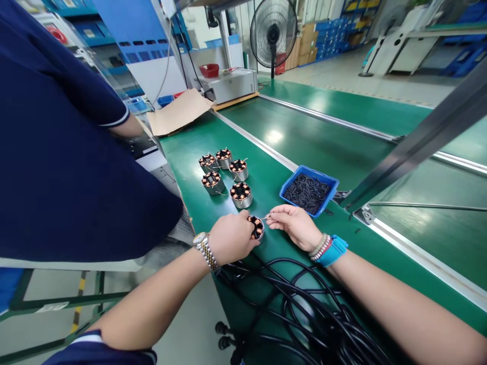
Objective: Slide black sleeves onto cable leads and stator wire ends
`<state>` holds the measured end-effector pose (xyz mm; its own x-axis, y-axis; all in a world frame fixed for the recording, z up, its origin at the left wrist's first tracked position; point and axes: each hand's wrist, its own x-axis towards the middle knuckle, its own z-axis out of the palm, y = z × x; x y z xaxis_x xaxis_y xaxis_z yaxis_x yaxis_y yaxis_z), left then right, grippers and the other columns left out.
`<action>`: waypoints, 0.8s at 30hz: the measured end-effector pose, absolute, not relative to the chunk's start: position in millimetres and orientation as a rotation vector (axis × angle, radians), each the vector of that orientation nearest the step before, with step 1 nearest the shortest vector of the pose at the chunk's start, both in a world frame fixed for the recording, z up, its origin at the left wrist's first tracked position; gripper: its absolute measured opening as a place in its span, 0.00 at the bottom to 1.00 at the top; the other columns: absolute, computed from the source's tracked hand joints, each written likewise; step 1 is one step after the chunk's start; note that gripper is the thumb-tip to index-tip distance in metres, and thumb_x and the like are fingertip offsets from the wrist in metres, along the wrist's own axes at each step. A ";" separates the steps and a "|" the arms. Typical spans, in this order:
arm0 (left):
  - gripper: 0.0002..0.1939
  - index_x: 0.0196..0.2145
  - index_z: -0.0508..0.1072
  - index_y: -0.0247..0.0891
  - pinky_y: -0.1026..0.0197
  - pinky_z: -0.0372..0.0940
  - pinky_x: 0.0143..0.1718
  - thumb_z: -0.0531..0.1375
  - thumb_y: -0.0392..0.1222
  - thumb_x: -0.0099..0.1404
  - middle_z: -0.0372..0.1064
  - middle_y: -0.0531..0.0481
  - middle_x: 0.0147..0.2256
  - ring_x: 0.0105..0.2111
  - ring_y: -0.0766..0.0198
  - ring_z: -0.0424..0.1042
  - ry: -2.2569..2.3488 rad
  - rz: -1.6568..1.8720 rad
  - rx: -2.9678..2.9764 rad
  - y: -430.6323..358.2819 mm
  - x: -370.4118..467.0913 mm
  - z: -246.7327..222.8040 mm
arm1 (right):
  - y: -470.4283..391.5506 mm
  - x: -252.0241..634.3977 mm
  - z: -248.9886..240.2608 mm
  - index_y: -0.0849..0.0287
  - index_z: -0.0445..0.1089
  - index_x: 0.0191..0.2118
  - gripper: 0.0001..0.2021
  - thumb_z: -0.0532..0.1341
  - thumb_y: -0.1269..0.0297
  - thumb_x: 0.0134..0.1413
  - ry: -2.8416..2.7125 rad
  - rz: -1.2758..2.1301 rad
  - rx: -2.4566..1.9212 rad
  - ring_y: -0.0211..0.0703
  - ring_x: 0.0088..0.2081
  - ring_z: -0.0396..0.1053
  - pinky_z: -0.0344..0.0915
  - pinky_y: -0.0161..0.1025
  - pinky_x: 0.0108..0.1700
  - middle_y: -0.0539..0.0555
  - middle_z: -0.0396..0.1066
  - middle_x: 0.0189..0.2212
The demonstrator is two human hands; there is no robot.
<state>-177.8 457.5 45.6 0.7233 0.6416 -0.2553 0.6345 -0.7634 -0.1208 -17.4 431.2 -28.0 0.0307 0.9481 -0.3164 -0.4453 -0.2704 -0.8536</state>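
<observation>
Left hand point(233, 237): wrapping nearly closed around a copper-wound stator point(257, 229), holding it on the green surface point(266, 183).
Right hand point(294, 225): pinching a thin wire point(264, 218) beside that stator between thumb and fingers.
Five more stators point(241, 196): standing grouped just beyond.
Blue tray point(332, 188): sitting near the right hand, holding black tubes point(307, 193).
Black cables point(304, 314): lying tangled on the near side.
</observation>
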 end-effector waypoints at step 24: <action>0.17 0.32 0.73 0.37 0.61 0.61 0.24 0.51 0.51 0.58 0.65 0.44 0.35 0.27 0.60 0.68 -1.073 0.410 -2.909 456.5 -178.8 40.6 | 430.5 -19.3 -38.1 0.64 0.67 0.28 0.05 0.63 0.71 0.41 -0.551 1.619 -0.933 0.33 0.28 0.69 0.66 0.28 0.30 0.54 0.71 0.27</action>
<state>-178.8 456.5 40.6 0.7301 0.6401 -0.2392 0.6363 -0.7645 -0.1035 -19.3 430.5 -38.1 -0.0547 0.9578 -0.2821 -0.5871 -0.2594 -0.7668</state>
